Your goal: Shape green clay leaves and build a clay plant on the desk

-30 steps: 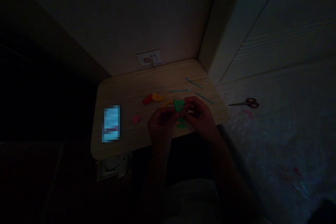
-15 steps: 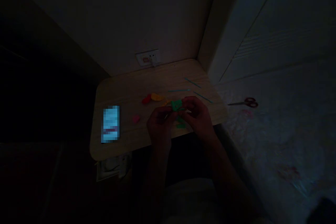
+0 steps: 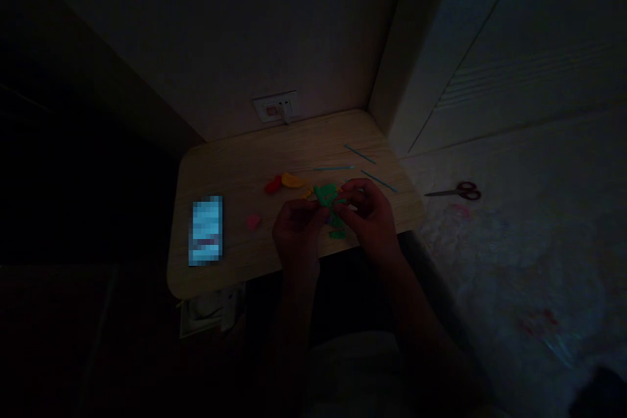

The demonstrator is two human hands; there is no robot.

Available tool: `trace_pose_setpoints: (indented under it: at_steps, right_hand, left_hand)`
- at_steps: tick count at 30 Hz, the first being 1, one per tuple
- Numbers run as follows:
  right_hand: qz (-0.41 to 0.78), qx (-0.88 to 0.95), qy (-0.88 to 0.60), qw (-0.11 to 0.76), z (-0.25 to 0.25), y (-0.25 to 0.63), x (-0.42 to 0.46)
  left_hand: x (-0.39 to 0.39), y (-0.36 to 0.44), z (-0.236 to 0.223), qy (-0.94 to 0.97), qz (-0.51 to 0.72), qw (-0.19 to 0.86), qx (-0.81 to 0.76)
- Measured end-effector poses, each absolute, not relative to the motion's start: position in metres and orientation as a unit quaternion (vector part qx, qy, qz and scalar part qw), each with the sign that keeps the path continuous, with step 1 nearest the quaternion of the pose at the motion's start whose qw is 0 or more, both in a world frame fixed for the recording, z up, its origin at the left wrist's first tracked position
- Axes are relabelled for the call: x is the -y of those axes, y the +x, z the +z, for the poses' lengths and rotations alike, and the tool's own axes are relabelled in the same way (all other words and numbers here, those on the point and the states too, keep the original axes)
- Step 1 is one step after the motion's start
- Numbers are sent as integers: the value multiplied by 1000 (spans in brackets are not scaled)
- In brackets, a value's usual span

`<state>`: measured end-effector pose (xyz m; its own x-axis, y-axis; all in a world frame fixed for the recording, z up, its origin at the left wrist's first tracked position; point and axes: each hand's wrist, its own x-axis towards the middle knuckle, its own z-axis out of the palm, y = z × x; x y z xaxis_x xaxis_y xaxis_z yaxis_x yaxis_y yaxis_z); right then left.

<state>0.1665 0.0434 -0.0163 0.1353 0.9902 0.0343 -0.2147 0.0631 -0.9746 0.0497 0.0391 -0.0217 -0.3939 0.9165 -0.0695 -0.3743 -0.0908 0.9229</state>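
Observation:
In dim light, a soft green piece that looks like modelling clay (image 3: 325, 194) is pinched between my two hands over the small wooden table. My left hand (image 3: 298, 228) grips its left side with closed fingers. From the right, my right hand (image 3: 367, 215) pinches its edge between thumb and fingers. Below the hands lies another green clay scrap (image 3: 337, 234). Just beyond them are a yellow piece (image 3: 294, 180) and a red piece (image 3: 273, 185), touching each other. A pink lump (image 3: 253, 222) lies left of my left hand.
Several thin teal sticks (image 3: 360, 154) lie at the table's (image 3: 235, 163) back right. A lit phone (image 3: 206, 232) rests at the left. Scissors (image 3: 455, 191) lie on a pale surface to the right. A wall socket (image 3: 275, 107) with a plug is behind the table.
The green piece has turned and spread between my fingers, showing more of its face. Both hands stay in nearly the same place.

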Motion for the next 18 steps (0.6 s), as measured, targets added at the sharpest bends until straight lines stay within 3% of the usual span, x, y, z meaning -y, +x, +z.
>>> trace_pose_setpoints:
  at_steps: [18]
  right_hand:
    - [550,403,-420,599,-17,167,-42]
  left_hand:
    - [-39,48,-22,276,690,482,-463]
